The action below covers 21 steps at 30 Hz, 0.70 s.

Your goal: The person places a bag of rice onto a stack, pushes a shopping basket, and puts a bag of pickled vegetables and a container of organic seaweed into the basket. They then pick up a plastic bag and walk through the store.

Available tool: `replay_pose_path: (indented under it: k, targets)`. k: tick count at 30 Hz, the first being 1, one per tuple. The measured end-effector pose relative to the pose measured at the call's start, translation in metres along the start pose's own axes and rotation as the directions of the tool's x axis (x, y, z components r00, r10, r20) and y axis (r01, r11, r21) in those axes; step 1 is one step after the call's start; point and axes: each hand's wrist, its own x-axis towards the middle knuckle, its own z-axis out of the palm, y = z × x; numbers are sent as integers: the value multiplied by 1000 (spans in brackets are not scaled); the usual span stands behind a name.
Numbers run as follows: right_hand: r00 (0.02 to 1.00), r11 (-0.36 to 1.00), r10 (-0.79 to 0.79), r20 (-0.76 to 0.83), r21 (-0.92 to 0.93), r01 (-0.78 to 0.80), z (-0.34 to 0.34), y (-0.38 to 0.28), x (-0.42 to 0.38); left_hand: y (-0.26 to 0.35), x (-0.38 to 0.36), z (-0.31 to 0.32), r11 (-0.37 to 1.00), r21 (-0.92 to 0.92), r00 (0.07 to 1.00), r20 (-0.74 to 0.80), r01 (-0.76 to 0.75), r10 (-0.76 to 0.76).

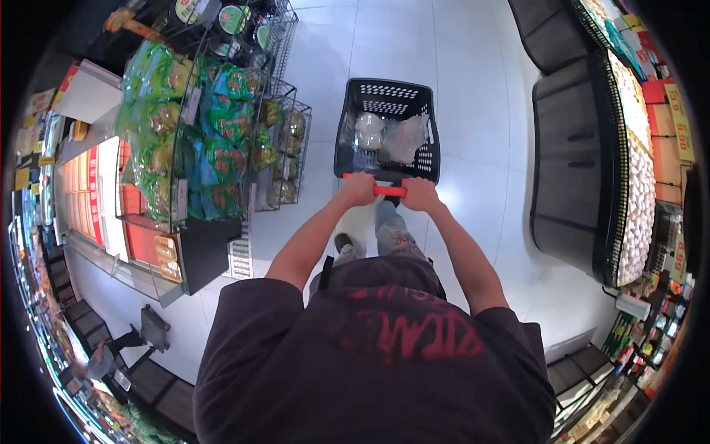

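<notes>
Both my hands grip the red handle point(389, 191) of a black shopping basket. My left hand point(359, 189) is closed round its left end, and my right hand point(420, 194) is closed round its right end. In front of them is the black basket point(342, 140), its sides pierced with slots. Inside it on the left lie pale round items point(369, 132) in clear wrapping. A clear plastic bag point(406, 139) with whitish contents, too blurred to name, rests on the right.
Wire racks of green bagged goods point(225, 148) stand at the left. A black display bin point(573, 170) heaped with pale round produce point(640, 185) lines the right. Pale tiled floor point(473, 96) runs ahead. Another person point(103, 361) is at the lower left beside a dark cart.
</notes>
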Motion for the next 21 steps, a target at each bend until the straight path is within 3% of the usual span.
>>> replay_pose_path:
  k: [5,9,12,16,21]
  targets:
    - [991,997,-59,117,58,52,-33,22,56,-14,53,-32,998,66,998,57,-8,5]
    - [976,992,-97,193,104,78,-51,39,92,-21,80,-48,999,25,999,0,44,-44]
    - [981,978,-169,100,141,154,-66,50,121,-27,109,-66,998,31,999,-9,52,-51]
    - [969,984,-169,182,85,155,-77,64,154,-43,141,-75,997,36,994,77,72,-74]
    - [963,979,-201,181,82,189,-94,78,194,-59,174,-95,998,-20,998,21,56,-56]
